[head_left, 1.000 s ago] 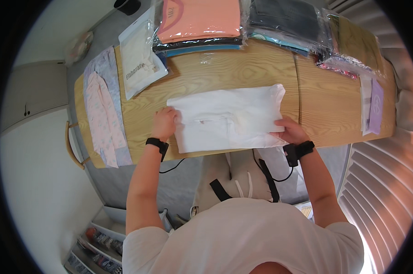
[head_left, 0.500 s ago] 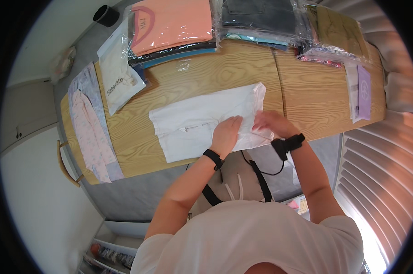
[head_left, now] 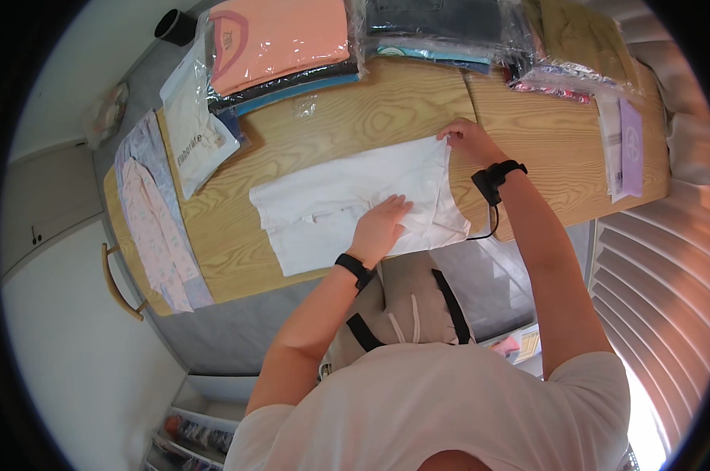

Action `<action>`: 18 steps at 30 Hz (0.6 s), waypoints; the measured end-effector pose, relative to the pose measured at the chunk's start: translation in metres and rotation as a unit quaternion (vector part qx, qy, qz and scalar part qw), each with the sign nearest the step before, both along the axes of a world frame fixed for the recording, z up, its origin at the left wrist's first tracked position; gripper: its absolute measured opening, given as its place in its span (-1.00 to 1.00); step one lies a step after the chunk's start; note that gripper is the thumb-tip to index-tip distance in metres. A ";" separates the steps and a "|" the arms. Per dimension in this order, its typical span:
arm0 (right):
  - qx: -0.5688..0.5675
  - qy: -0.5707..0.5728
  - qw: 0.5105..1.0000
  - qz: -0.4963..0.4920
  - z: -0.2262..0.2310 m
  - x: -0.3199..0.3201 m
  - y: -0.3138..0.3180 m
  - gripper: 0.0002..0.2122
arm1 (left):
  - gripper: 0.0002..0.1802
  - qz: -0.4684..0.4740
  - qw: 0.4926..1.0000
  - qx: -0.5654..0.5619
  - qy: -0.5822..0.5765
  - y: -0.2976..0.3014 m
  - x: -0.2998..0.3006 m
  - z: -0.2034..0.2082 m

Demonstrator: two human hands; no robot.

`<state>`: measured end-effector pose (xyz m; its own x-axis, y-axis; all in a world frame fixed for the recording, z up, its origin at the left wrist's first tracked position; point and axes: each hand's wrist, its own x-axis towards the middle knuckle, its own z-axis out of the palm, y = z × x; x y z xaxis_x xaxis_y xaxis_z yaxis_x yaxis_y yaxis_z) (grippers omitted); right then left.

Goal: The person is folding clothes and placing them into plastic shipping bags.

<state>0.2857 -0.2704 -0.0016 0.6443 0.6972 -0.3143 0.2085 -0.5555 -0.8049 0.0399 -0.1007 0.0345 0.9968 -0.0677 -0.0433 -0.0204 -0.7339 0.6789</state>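
Observation:
A folded white garment lies on the wooden table, wrinkled in the middle, its kind not plain from here. My left hand rests flat on it, right of its centre, with fingers stretched out. At the garment's far right corner, my right hand pinches the cloth between thumb and fingers. A black strap with a small dark device and a cable sits on my right wrist.
Bagged clothes stand along the far edge: an orange stack, a dark grey stack and an olive stack. To the left lie a white pouch and folded pale garments. A purple packet is at right.
My right hand has moved away from me, from the garment's right side to its far right corner, which it now grips. The garment's right end is spread flatter; my left hand has shifted slightly left.

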 end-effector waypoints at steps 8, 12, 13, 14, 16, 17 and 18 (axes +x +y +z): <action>-0.002 0.051 0.998 -0.021 0.010 -0.004 0.005 -0.87 | -0.66 0.377 0.741 -0.512 0.216 0.032 -0.009 -0.034; -0.025 0.013 0.999 -0.044 0.008 -0.008 0.010 -0.81 | -0.70 0.414 0.825 -0.365 0.123 0.025 0.003 -0.036; -0.023 -0.002 0.998 -0.050 0.005 -0.007 0.008 -0.81 | -0.70 0.413 0.825 -0.367 0.123 0.024 0.006 -0.035; -0.024 -0.001 0.998 -0.050 0.006 -0.009 0.009 -0.81 | -0.71 0.410 0.863 -0.277 0.100 0.025 0.011 -0.021; -0.053 -0.017 0.995 -0.077 0.009 -0.013 0.011 -0.81 | -0.72 0.403 0.893 -0.185 0.077 0.028 0.015 -0.021; -0.050 -0.017 0.996 -0.074 0.010 -0.014 0.014 -0.81 | -0.72 0.424 0.887 -0.151 0.104 0.035 0.015 -0.024; -0.050 -0.013 0.996 -0.072 0.010 -0.015 0.017 -0.81 | -0.71 0.444 0.879 -0.118 0.131 0.040 0.013 -0.026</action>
